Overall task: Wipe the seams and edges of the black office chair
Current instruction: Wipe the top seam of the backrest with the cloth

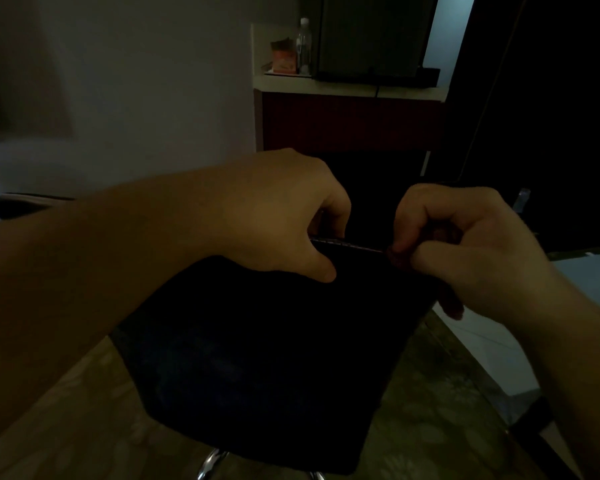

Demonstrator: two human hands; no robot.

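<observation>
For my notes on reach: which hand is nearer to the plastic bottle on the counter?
Left. The left hand grips the chair's top edge almost straight below the bottle; the right hand is further right, pinching the same edge.

1. A dim furnished room, of a home or hotel, is suggested.
2. A pale counter (347, 87) over a dark red cabinet (350, 123) is seen against the wall.
3. A dark screen (371, 36), a bottle (304, 46) and a packet (284, 57) are set on it.
4. A patterned floor (440, 410) is seen below a swivel chair (267, 358).
</observation>
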